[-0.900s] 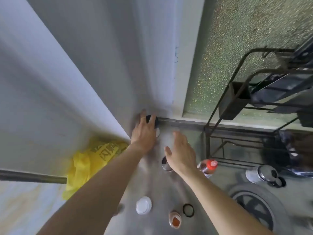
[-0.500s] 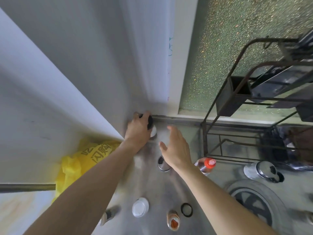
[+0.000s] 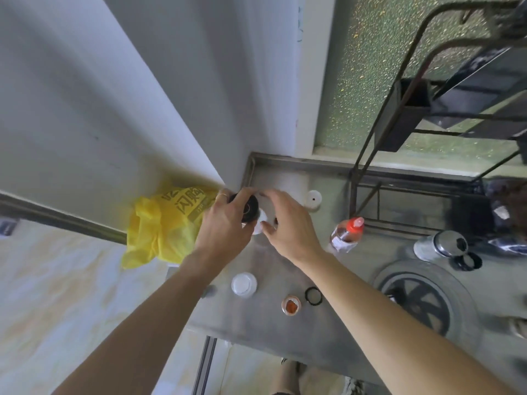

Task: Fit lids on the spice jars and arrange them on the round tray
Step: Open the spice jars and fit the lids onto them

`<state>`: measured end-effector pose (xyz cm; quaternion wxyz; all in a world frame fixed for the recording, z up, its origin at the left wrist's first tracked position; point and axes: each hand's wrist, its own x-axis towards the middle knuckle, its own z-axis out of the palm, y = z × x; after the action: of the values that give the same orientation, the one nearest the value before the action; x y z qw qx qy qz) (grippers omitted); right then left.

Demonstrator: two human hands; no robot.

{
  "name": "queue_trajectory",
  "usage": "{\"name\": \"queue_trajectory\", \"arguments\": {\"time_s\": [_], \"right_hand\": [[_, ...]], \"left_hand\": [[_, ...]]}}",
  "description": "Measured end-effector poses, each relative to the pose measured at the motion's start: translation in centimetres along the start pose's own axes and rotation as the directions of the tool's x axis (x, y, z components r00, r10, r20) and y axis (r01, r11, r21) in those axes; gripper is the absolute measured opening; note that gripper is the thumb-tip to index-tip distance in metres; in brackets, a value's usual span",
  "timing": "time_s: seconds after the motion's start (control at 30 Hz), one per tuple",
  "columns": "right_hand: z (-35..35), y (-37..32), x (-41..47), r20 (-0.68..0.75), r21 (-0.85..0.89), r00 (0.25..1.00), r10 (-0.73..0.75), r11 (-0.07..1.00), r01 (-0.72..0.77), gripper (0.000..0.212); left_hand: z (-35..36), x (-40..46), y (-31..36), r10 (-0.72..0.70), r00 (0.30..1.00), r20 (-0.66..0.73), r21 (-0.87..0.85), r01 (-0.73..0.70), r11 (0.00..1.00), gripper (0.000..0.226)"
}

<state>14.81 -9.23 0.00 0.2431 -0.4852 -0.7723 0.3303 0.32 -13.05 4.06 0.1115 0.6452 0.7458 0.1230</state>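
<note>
Left hand (image 3: 225,223) gripped black lid (image 3: 248,210); right hand (image 3: 289,223), fingers loosely apart, hovered just right of lid, nearer white jar (image 3: 258,223) beneath.

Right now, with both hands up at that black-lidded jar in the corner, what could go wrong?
1. The open jar of red-orange spice stands uncapped right beside the right forearm; a sweep back could tip it.
2. The red-capped clear bottle stands near the right hand and could be knocked.

The yellow plastic bag (image 3: 162,223) bears large dark printed characters, seen upside down and partly hidden behind the left hand (image 3: 225,226), which look like Chinese "闪购"; smaller print below is illegible.
</note>
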Motion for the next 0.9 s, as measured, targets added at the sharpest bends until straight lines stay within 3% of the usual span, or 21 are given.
{"name": "queue_trajectory", "arguments": {"time_s": [0.13,0.27,0.4,0.57,0.63,0.73,0.83,0.9], "right_hand": [[-0.1,2.3,-4.8,-0.102,0.056,0.994,0.035,0.998,-0.029,0.041],[0.3,5.1,-7.3,-0.11,0.02,0.971,0.212,0.977,-0.211,0.035],[0.3,6.0,-6.7,-0.144,-0.016,0.965,0.218,0.975,-0.223,0.037],[-0.2,6.0,-4.5,-0.17,-0.05,0.954,0.247,0.965,-0.258,0.044],[-0.3,5.9,-3.4,-0.105,-0.084,0.967,0.23,0.967,-0.239,0.053],[-0.2,5.4,-2.0,0.104,-0.172,0.987,0.126,0.979,-0.107,0.07],[0.7,4.9,-0.1,0.312,-0.341,0.944,0.107,0.94,0.007,0.084],[1.4,4.6,0.9,0.38,-0.456,0.918,0.113,0.886,0.08,0.078]], "left_hand": [[2.4,-2.9,-1.3,-0.055,0.993,0.108,0.03,0.052,0.998,0.053],[4.9,-3.6,-2.0,-0.076,0.979,0.188,0.043,0.069,0.997,0.05],[6.2,-3.8,-2.4,-0.072,0.981,0.181,0.053,0.063,0.997,0.049],[5.7,-3.5,-2.1,-0.087,0.972,0.22,0.078,0.072,0.994,0.071],[5.1,-2.7,-1.5,-0.084,0.977,0.196,0.079,0.069,0.994,0.089],[5.0,-0.9,-0.6,-0.063,0.976,0.211,0.086,0.046,0.995,0.102],[5.6,0.9,0.1,-0.064,0.951,0.302,0.071,0.045,0.996,0.104],[5.8,1.8,0.5,-0.066,0.947,0.316,0.042,0.056,0.998,0.105]]}}
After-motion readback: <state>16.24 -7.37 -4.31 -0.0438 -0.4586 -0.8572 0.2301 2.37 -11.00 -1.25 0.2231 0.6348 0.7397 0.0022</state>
